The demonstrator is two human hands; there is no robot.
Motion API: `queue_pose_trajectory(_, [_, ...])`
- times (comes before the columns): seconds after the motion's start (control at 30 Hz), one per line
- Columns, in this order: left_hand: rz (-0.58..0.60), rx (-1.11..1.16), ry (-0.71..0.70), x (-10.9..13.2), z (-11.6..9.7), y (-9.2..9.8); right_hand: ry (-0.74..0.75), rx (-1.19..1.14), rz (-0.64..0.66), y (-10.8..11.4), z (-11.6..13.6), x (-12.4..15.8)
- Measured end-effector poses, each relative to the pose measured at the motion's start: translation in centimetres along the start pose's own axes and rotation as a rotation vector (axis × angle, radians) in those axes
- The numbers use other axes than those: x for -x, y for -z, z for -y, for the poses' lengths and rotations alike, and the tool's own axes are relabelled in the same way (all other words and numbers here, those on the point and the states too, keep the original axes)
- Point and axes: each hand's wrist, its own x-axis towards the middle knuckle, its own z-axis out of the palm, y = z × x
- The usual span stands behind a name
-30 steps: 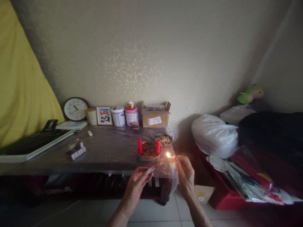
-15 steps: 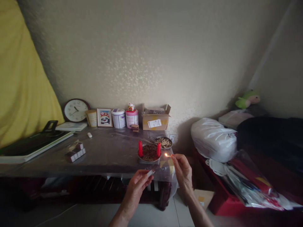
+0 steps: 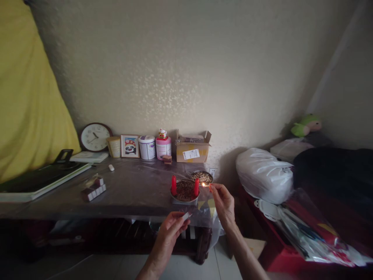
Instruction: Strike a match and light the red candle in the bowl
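Note:
Pinched in my right hand (image 3: 223, 200) is a burning match (image 3: 207, 185), its flame just right of the nearer-right red candle (image 3: 196, 187) and apart from it. A second red candle (image 3: 174, 185) stands upright at the left side of the same round bowl (image 3: 185, 191), which holds dark grains. Neither candle shows a flame. My left hand (image 3: 171, 229) is closed on a small matchbox (image 3: 186, 216), held low in front of the table edge. Behind the bowl sits a round dish of matchsticks (image 3: 201, 177).
On the table (image 3: 136, 190) lie a pack of matchboxes (image 3: 95, 190) and a black-topped board (image 3: 37, 177). Along the wall stand a clock (image 3: 95, 137), a picture frame (image 3: 130, 146), two canisters and an open cardboard box (image 3: 192, 149). White bags (image 3: 262, 175) rest at right.
My right hand has moved slightly up and to the left, bringing the lit match closer to the right candle. My left hand still holds the matchbox at nearly the same place.

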Motion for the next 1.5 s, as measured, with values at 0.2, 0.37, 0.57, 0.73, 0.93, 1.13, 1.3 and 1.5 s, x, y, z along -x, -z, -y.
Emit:
queue_pose_trajectory(0.2, [0.009, -0.003, 0.002, 0.1, 0.1, 0.1, -0.027, -0.089, 0.000, -0.7, 0.3, -1.0])
queue_pose_trajectory(0.37, [0.015, -0.005, 0.003, 0.1, -0.2, 0.0, -0.042, -0.140, -0.002, -1.1, 0.3, -1.7])
queue_pose_trajectory(0.57, [0.010, -0.012, 0.000, 0.1, -0.2, 0.0, -0.058, -0.137, -0.006, -1.4, -0.3, -2.4])
queue_pose_trajectory(0.73, [0.004, -0.015, 0.000, 0.1, -0.1, 0.1, -0.052, -0.126, -0.005, -1.8, -0.8, -2.7])
queue_pose_trajectory(0.93, [0.003, -0.019, 0.002, 0.0, -0.1, 0.0, -0.041, -0.096, 0.001, -2.2, -1.2, -3.0])
queue_pose_trajectory(1.13, [0.010, -0.035, -0.008, 0.0, -0.1, 0.1, -0.033, -0.062, -0.002, -2.4, -1.5, -3.2])
queue_pose_trajectory(1.3, [-0.001, -0.031, -0.006, 0.1, -0.2, 0.1, -0.020, -0.048, 0.011, -2.6, -1.6, -3.3])
queue_pose_trajectory(1.5, [0.004, -0.034, -0.002, 0.2, -0.3, 0.0, -0.025, -0.079, 0.027, -2.7, -1.6, -3.3])
